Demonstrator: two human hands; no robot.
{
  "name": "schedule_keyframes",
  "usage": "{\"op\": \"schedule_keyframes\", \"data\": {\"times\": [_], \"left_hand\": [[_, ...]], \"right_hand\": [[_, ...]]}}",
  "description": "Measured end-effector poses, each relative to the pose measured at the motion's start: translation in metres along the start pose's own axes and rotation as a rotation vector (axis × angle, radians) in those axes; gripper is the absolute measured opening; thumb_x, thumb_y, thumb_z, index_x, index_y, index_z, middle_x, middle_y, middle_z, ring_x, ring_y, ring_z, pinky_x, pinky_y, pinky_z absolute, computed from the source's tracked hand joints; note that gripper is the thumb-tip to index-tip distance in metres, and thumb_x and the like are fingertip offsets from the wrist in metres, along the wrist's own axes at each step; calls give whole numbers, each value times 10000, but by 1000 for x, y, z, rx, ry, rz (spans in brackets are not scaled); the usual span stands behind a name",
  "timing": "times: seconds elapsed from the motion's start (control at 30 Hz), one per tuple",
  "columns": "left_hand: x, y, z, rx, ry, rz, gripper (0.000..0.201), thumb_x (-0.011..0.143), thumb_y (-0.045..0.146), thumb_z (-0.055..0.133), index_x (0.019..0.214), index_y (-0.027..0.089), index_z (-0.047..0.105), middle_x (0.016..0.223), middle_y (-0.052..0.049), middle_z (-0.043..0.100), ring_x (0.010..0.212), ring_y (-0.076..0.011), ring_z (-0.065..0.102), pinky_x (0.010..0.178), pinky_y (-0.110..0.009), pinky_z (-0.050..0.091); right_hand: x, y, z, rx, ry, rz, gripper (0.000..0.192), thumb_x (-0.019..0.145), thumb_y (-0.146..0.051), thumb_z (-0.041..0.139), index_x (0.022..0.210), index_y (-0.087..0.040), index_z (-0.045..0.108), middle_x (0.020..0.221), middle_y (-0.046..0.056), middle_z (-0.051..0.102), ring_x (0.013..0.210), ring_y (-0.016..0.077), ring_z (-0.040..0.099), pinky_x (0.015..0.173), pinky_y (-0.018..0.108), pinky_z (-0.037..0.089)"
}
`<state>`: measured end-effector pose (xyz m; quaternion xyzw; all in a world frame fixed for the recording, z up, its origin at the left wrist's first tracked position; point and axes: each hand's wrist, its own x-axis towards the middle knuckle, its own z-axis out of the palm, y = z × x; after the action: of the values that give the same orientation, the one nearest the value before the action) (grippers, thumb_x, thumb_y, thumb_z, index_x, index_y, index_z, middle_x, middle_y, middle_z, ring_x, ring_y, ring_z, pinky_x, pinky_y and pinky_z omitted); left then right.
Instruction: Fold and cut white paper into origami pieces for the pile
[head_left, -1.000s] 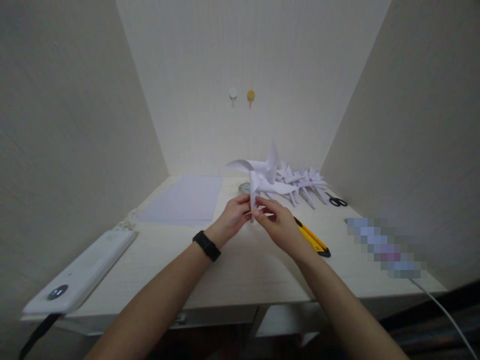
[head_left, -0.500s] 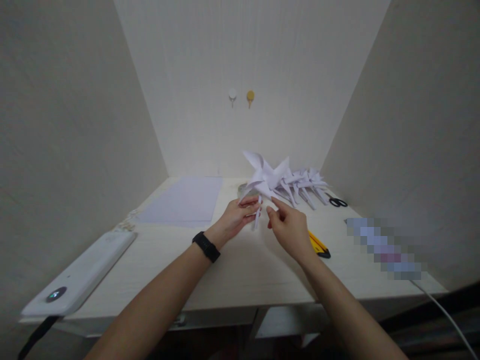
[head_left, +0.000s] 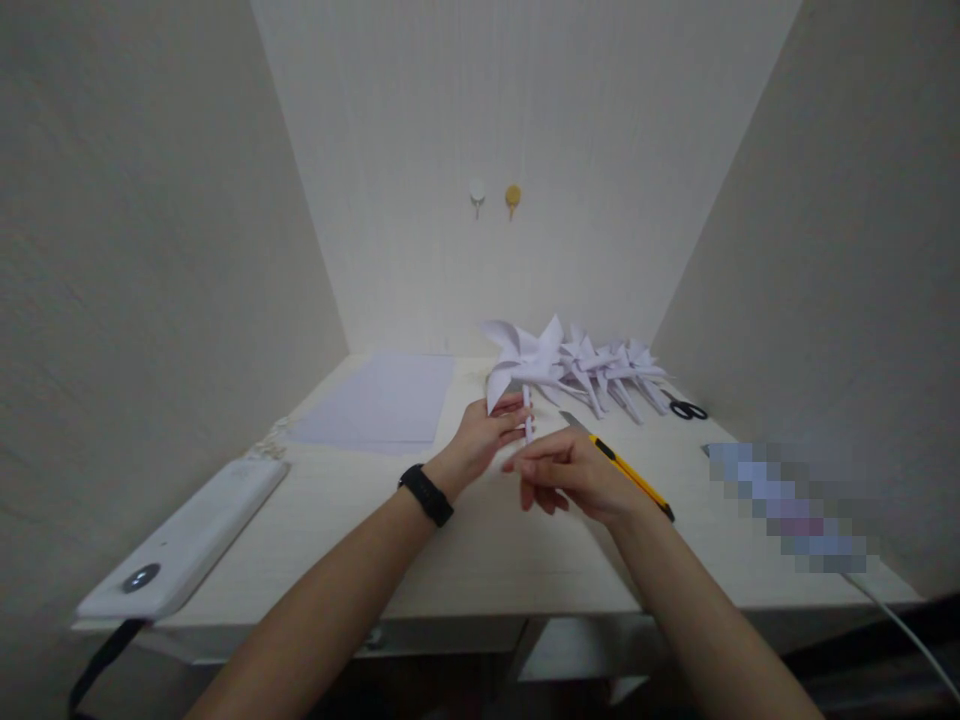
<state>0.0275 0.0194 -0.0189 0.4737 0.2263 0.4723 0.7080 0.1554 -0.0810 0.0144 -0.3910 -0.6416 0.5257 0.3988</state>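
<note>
A white paper pinwheel (head_left: 525, 352) stands up above the desk, its paper stick (head_left: 528, 415) held in the fingers of my left hand (head_left: 487, 430). My right hand (head_left: 566, 470) is just below and to the right of the stick. Its fingers are loosely bent and apart, with nothing visible in them; the index fingertip is close to the stick's lower end, and I cannot tell if they touch. Beside my right hand, partly hidden by it, lies a yellow and black utility knife (head_left: 630, 470) with its blade extended.
Several finished paper pinwheels (head_left: 619, 370) lie at the back right, close to black-handled scissors (head_left: 686, 409). White paper sheets (head_left: 375, 400) lie at the back left. A white device (head_left: 180, 545) with a strap sits at the left edge. A blurred power strip (head_left: 784, 510) with cable lies right.
My right hand has moved down from beside the pinwheel's head to the stick's lower end, and its fingers have opened out. The pinwheel blades have turned. The view has shifted slightly.
</note>
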Motion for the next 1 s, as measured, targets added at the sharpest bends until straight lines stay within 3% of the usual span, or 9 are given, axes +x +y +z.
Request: {"op": "schedule_keyframes", "data": {"times": [0.07, 0.13, 0.2, 0.3, 0.47, 0.7, 0.83, 1.0], "left_hand": [[-2, 4, 1, -21, 13, 4, 354, 615, 145, 866, 927, 106, 702, 851, -60, 685, 773, -149, 656, 799, -326, 558], [-3, 6, 1, -39, 21, 12, 369, 599, 134, 873, 924, 110, 700, 876, -59, 687, 805, -155, 661, 829, -339, 556], [-4, 5, 3, -45, 16, 22, 386, 588, 143, 883, 926, 115, 700, 883, -55, 687, 824, -159, 664, 837, -336, 550], [-5, 3, 6, -26, -9, 29, 401, 579, 173, 894, 928, 115, 706, 878, -50, 686, 815, -152, 660, 795, -299, 539], [-9, 4, 13, 15, -52, 35, 442, 571, 216, 905, 956, 112, 714, 896, -63, 696, 800, -152, 650, 763, -292, 525], [-6, 16, 15, 44, 99, 126, 471, 650, 460, 857, 921, 110, 695, 938, -104, 708, 746, -155, 660, 778, -336, 542], [2, 23, 7, 10, 188, 156, 486, 616, 497, 864, 846, 106, 690, 836, -80, 698, 695, -134, 632, 703, -286, 518], [4, 36, 0, 33, 185, 209, 512, 578, 591, 845, 658, 125, 649, 642, -27, 635, 608, -111, 564, 603, -244, 455]], "right_hand": [[-3, 8, -9, -337, 323, 1, 365, 816, -494, 626, 794, -148, 739, 575, 44, 658, 442, 116, 479, 442, 251, 303], [-2, 14, -12, -703, 617, -8, 306, 844, -422, 613, 723, -161, 716, 609, 53, 675, 522, 139, 538, 528, 267, 349], [1, 17, -11, -934, 712, -13, 261, 862, -388, 611, 805, -164, 731, 709, 67, 720, 617, 166, 604, 614, 279, 384], [7, 18, -6, -1038, 664, -3, 270, 891, -392, 585, 888, -173, 742, 769, 75, 746, 672, 189, 649, 644, 284, 382], [11, 16, -2, -969, 686, 25, 306, 873, -377, 598, 654, -186, 693, 621, 59, 698, 572, 176, 598, 564, 284, 308], [4, 18, -2, -860, 719, 22, 322, 853, -366, 609, 583, -194, 647, 537, 29, 624, 525, 160, 527, 558, 271, 297], [-6, 23, -1, -798, 614, -10, 311, 867, -360, 589, 613, -189, 641, 555, 18, 613, 535, 153, 519, 554, 265, 291], [-18, 27, 2, -707, 492, -61, 327, 898, -401, 560, 688, -181, 681, 582, 0, 598, 545, 137, 488, 536, 254, 286]]}}
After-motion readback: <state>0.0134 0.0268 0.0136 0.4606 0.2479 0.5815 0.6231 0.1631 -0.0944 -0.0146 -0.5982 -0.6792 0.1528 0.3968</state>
